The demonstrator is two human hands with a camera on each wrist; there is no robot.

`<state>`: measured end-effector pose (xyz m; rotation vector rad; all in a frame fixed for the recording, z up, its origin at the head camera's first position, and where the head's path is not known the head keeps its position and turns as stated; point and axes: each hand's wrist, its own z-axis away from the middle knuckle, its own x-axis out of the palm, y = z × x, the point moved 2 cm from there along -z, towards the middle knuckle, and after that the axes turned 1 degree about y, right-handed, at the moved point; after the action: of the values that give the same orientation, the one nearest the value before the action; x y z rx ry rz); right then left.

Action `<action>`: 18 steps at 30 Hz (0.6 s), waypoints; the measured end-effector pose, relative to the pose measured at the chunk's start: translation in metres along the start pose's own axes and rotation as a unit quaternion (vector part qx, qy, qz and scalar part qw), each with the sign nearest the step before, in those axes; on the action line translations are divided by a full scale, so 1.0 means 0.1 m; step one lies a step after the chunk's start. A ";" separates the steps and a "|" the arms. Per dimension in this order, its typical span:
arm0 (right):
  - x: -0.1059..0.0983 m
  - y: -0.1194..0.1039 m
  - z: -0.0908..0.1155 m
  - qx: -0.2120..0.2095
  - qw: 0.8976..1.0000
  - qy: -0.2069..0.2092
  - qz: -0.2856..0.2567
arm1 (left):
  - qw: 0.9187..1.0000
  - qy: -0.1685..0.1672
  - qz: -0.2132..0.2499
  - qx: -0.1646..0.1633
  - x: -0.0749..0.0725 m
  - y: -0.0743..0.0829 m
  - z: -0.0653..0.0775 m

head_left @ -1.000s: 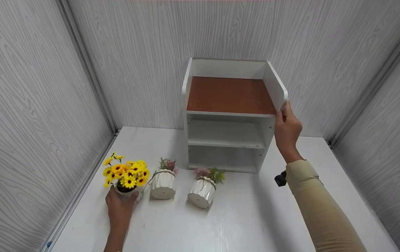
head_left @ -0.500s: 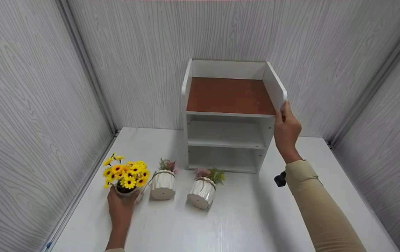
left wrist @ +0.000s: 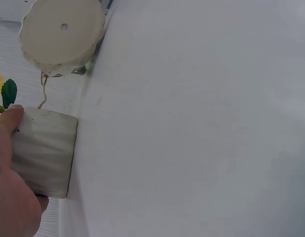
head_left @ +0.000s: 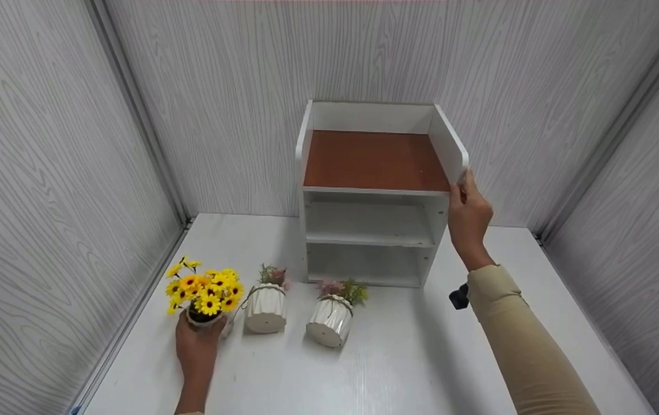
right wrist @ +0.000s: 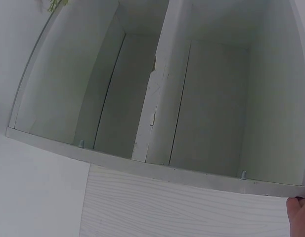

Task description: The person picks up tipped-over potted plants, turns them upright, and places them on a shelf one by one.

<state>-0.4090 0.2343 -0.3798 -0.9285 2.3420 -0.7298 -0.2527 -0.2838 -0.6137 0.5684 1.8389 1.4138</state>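
Note:
My left hand (head_left: 196, 346) grips a white pot (left wrist: 46, 153) of yellow artificial sunflowers (head_left: 209, 294) at the left of the table. In the left wrist view the thumb lies along the pot near its rim. My right hand (head_left: 470, 219) holds the front edge of the right side panel of a small white shelf (head_left: 375, 189) with a brown top board. Only a bit of that hand (right wrist: 299, 215) shows in the right wrist view, at the shelf's edge.
Two white ribbed pots, a left one (head_left: 266, 311) and a right one (head_left: 329, 323), lie tipped over before the shelf, bases towards me, with pink and green plants. The shelf has two open compartments. A small black object (head_left: 459, 297) shows beside the right sleeve. Wood-grain walls surround the white table (head_left: 306, 380).
The whole head view has shifted slightly, so things sit a little lower and further left. Both hands keep their holds, the left on the flowerpot and the right on the shelf.

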 end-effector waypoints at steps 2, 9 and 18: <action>0.00 0.00 0.00 0.000 1.000 0.002 0.002 | 1.000 0.007 -0.011 -0.011 0.00 -0.01 0.00; 0.01 0.00 -0.02 0.003 1.000 0.007 0.006 | 0.999 0.018 0.001 -0.027 -0.06 0.01 -0.01; 0.01 0.02 -0.01 0.013 1.000 -0.001 -0.005 | 0.998 0.006 0.065 0.015 -0.13 0.27 0.02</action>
<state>-0.4111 0.2350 -0.3809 -0.9297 2.3221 -0.7609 -0.2454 -0.2846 -0.5844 0.7074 1.8652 1.4790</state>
